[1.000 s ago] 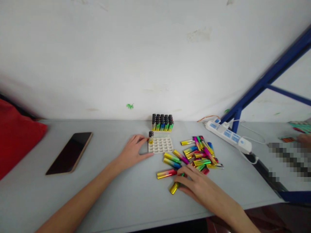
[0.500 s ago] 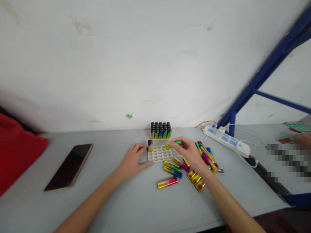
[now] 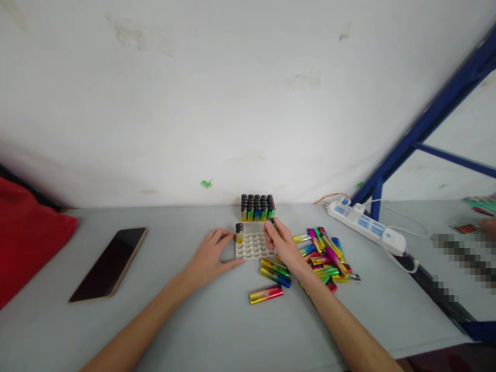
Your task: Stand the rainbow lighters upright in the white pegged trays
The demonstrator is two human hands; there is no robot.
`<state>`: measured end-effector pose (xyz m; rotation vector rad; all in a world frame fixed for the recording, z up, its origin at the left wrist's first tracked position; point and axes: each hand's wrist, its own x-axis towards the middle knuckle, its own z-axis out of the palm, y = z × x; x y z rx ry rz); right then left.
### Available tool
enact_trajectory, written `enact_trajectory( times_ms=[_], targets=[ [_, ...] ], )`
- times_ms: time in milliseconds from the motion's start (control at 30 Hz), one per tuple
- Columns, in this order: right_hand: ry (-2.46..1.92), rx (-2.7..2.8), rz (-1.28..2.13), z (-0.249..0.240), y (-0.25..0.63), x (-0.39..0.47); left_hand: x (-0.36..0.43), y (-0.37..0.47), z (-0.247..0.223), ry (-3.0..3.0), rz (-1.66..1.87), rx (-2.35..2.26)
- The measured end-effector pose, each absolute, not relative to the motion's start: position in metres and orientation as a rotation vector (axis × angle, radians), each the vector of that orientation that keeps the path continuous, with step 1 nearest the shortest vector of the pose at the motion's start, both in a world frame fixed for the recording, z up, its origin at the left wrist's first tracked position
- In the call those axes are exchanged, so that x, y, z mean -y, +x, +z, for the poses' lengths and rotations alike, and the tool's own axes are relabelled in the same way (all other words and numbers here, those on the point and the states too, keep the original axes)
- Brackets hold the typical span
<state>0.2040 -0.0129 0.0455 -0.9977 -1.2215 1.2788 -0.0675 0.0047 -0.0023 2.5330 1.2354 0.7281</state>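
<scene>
1. Red-and-yellow lighter (image 3: 266,294): lies flat on the grey table (image 3: 217,330), toward 5 o'clock of the pale tray (image 3: 251,252); 12 o'clock points to the wall (image 3: 186,113).
2. Paired lighters (image 3: 275,272): lie side by side, just beyond the first, also toward 5 o'clock.
3. Left hand (image 3: 209,258): at 9 o'clock. Thumb and fingers are spread, with the tips at the tray's corners; nothing appears gripped. The forearm slants in from 7 o'clock. Advice: keep this light brace so the tray cannot slide.
4. Right hand (image 3: 284,245): at 3 o'clock, over the tray's right side, fingers closed on a lighter (image 3: 272,221). Only its dark top shows clearly; the lower end is hidden, so seating cannot be told. The forearm slants in from 5 o'clock. Advice: hold the lighter upright, centre its base over a cell, and apply pressure straight down.
5. Tray: its visible cells are mostly unfilled; at least one standing lighter (image 3: 239,236) occupies the 10 o'clock corner.
6. Loose pile (image 3: 329,256): mixed colours, toward 3 to 4 o'clock.
7. Upright block of lighters (image 3: 258,209): at 12 o'clock, near the wall.
</scene>
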Motion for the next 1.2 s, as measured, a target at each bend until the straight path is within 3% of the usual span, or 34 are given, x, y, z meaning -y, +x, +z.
enact_trajectory(
  times_ms=[700, 1033, 1200],
  targets=[
    [-1.287, 1.300, 1.190, 0.035, 0.192, 0.014, -0.004, -0.070, -0.005, 2.567, 0.756, -1.225],
    [-1.176, 1.726, 0.646, 0.045, 0.199, 0.023, -0.002, -0.065, 0.001, 2.517, 0.764, -1.207],
    [-1.238, 1.697, 0.717, 0.047, 0.193, 0.023, 0.000, -0.064, 0.003, 2.514, 0.755, -1.211]
  ],
)
